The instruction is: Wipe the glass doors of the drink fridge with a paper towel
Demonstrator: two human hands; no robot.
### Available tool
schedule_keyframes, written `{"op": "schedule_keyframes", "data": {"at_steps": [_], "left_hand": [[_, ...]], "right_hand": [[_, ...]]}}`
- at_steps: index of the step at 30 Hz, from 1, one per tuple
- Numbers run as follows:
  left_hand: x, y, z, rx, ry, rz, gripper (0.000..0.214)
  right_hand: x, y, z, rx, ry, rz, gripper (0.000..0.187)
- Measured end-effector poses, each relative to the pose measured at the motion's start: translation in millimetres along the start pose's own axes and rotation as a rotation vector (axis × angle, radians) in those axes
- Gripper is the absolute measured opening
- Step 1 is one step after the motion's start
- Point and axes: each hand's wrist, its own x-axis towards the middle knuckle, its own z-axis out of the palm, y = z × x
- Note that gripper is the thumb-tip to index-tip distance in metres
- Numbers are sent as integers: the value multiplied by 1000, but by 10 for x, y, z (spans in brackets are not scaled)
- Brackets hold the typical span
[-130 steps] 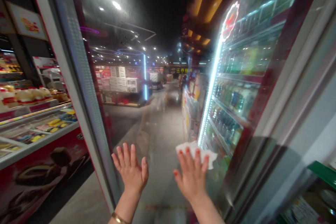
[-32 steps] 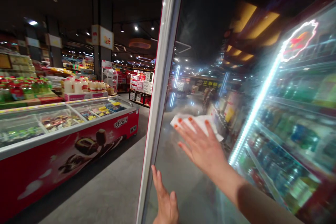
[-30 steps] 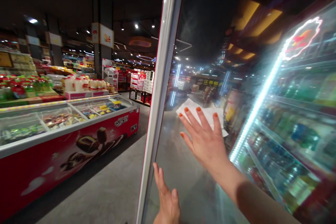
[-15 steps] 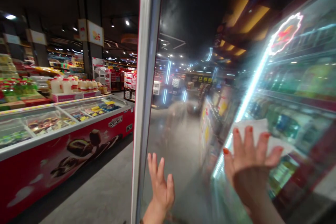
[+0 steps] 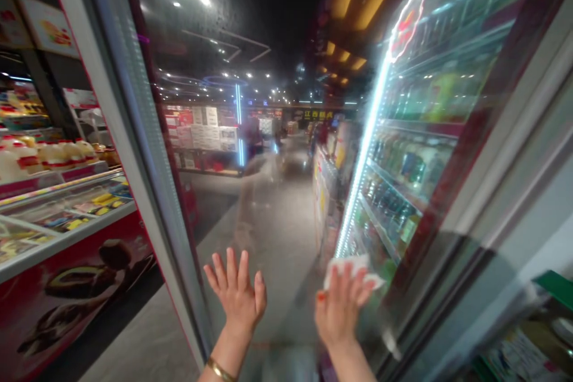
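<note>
A tall glass door [image 5: 273,209] stands in front of me, with reflections across it. My left hand [image 5: 238,295] is spread on the lower part of the glass, fingers apart and holding nothing. A gold bracelet [image 5: 219,369] circles that wrist. Farther right, my right hand [image 5: 338,313] presses a white tissue [image 5: 363,261] flat against the glass. The tissue's upper edge and right corner show beyond the fingers; the rest is hidden under them. Some blur softens the right fingers.
The door's metal frame [image 5: 129,155] slants down on the left. Beyond it stands a red chest freezer [image 5: 89,292]. Lit drink shelves [image 5: 425,125] and a bright light strip [image 5: 364,155] show in the glass at right. Green-edged items [image 5: 553,286] sit at lower right.
The view has swung right, so the door frame sits farther left and tilted. My right hand and the tissue are lower and closer to my left hand. The left fingers are spread wider.
</note>
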Motion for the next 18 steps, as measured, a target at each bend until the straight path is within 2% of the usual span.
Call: {"op": "schedule_keyframes", "data": {"at_steps": [2,3,5,6,8,10,11,12,14,15,16,17,18], "left_hand": [[-17,-26,0,2,0,11,86],[-28,-36,2,-1,-3,11,86],[-50,-44,10,-13,-15,-3,85],[-59,-42,15,-18,-19,-13,85],[-66,-30,26,-21,-13,-30,85],[-63,-19,29,-15,4,-33,85],[-60,-17,26,-12,9,-29,86],[-57,-18,22,-12,9,-24,86],[-56,-27,15,-12,2,-18,86],[-58,-31,14,-12,-1,-17,86],[-60,-34,15,-13,-1,-16,86],[-63,-33,18,-16,1,-18,85],[-66,-29,24,-20,5,-21,85]], "right_hand": [[-284,-293,78,-25,16,-228,78],[-389,-323,93,-42,45,-296,71],[-436,-159,89,-82,125,-316,71],[-366,-17,73,-105,173,-259,74],[-86,208,26,-114,257,-13,77],[249,208,-31,-72,297,256,75],[386,123,-58,-48,287,301,74],[488,11,-85,-35,263,244,73],[595,-176,-145,-50,187,-94,69],[622,-197,-185,-68,147,-279,66],[652,-154,-233,-86,126,-393,63],[702,-52,-291,-105,120,-410,64],[783,87,-357,-121,141,-324,67]]}}
